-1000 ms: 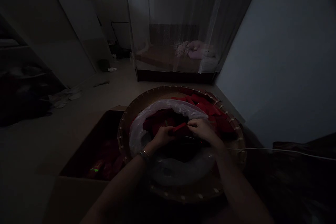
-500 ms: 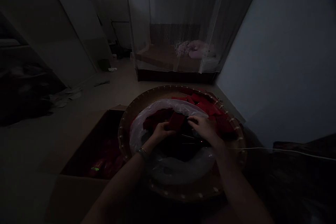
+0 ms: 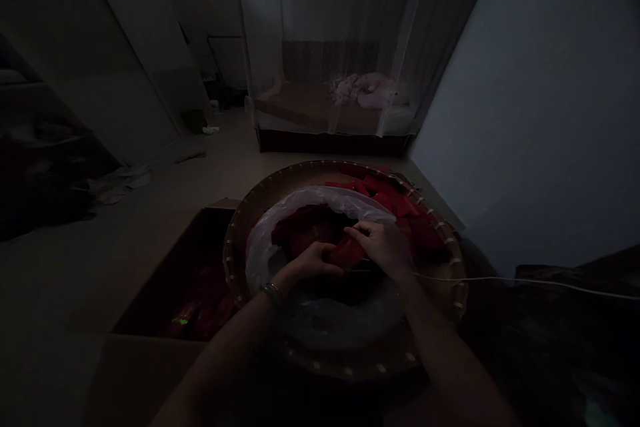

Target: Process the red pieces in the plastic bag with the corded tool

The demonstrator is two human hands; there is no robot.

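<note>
The room is very dim. A round woven tray (image 3: 260, 203) lies in front of me and carries a clear plastic bag (image 3: 265, 250) full of red pieces (image 3: 305, 230). More red pieces (image 3: 400, 203) lie loose on the tray's far right. My left hand (image 3: 313, 263), with a bangle at the wrist, and my right hand (image 3: 383, 245) meet over the bag's mouth. Both are closed on one red piece (image 3: 349, 252) between them.
An open cardboard box (image 3: 165, 293) with red things inside stands left of the tray. A netted bed (image 3: 335, 107) stands at the back, a wall (image 3: 525, 113) on the right. A thin white cord (image 3: 525, 280) runs rightward from the tray. Litter lies on the floor at left.
The red piece was turned between my hands and now sits lower, at the bag's mouth. My hands drew closer together. The view shifted slightly.
</note>
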